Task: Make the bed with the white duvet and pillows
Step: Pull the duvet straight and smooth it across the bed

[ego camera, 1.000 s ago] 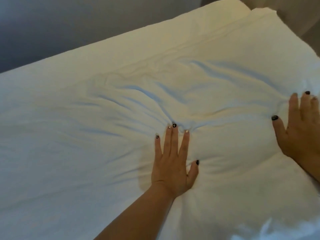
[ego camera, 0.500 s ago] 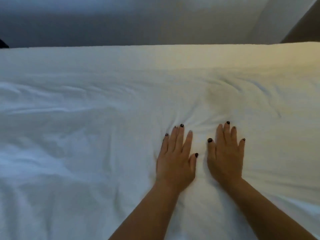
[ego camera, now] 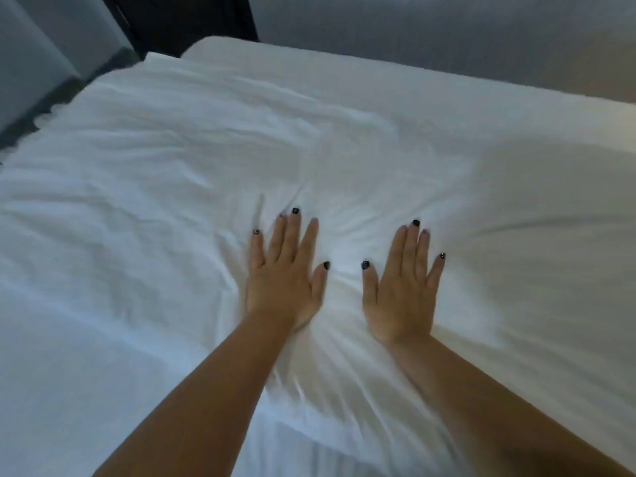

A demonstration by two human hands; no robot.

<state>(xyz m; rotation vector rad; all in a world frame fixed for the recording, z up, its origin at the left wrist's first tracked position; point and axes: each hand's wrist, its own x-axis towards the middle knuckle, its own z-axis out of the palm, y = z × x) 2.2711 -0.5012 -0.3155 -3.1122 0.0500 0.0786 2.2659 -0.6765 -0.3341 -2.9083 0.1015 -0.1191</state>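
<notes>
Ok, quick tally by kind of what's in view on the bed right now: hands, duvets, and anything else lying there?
Bare hands pressing flat on the bedding: 2, the left hand and the right hand
Wrinkled white fabric duvet: 1
Smooth white bedding along the far edge, pillow or mattress, cannot tell: 1
Total: 4

White duvet (ego camera: pixel 165 208) is matt woven cloth, soft, creased w/ fine wrinkles fanning round both hands. Pillow (ego camera: pixel 395 94) along the far edge: same white cloth, smoother. Nails on left hand (ego camera: pixel 284 280) & right hand (ego camera: pixel 402 294) carry dark glossy polish.
</notes>
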